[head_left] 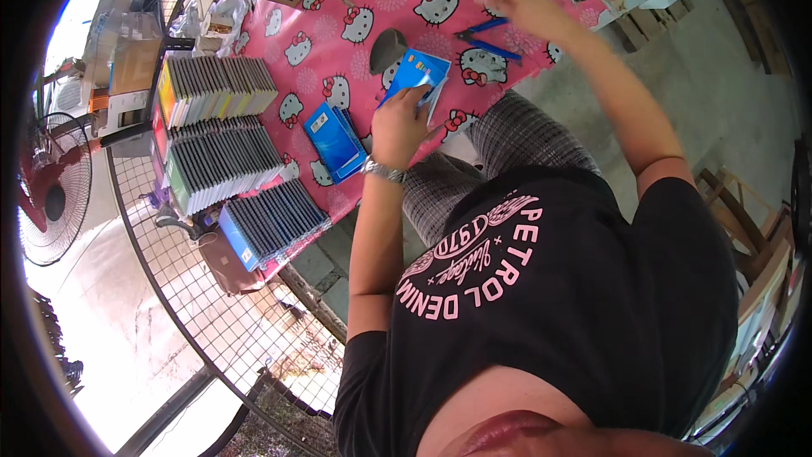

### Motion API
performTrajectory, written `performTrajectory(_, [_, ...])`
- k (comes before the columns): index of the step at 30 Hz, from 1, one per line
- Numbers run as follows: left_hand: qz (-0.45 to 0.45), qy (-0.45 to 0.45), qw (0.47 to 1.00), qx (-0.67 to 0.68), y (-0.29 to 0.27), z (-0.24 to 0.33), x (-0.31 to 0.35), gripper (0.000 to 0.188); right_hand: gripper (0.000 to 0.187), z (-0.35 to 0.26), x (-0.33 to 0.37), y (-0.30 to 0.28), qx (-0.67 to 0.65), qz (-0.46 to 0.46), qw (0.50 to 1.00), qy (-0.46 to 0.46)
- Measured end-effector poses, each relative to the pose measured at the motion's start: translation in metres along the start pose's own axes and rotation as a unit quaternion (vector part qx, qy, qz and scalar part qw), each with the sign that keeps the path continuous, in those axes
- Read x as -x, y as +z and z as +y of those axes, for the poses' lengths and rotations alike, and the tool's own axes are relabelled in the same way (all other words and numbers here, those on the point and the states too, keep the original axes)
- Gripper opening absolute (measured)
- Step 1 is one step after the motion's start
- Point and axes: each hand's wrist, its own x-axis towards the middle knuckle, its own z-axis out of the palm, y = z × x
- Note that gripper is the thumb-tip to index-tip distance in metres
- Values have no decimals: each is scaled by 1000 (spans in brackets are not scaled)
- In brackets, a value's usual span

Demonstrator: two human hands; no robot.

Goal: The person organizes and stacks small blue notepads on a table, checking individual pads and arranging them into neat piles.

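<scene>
Notebook (430, 68), blue, on counter (404, 10) near front edge, left hand (401, 125) on it, grip unclear. Right hand (516, 5) well apart, blurred, near blue-handled pliers (491, 39); can't tell if holding anything.

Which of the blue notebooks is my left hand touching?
The blue notebook nearest the pliers; your left hand is on it, while the other blue ones lie farther left.

The paper notebook (429, 68) looks glossy, the wristband (385, 171) shiny metal, the plier handles (497, 50) plastic, the worktop covering (326, 44) smooth.
</scene>
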Motion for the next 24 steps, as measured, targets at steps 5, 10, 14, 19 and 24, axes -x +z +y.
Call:
performTrajectory(5, [77,-13,993,-89,-10,-9,-6,26,20,-55,5,48,-150,-118,973,-128])
performTrajectory(10, [155,-1,980,-122,7,-11,-11,22,24,-63,4,62,-159,-101,975,-119])
performTrajectory(14, [170,27,974,-144,8,-15,-15,22,25,-61,4,63,-141,-88,977,-130])
performTrajectory(19, [164,51,979,-110,4,-16,-17,19,25,-65,11,59,-118,-108,979,-124])
performTrajectory(24, [166,70,977,-116,5,-12,-17,18,27,-62,18,58,-180,-95,975,-93])
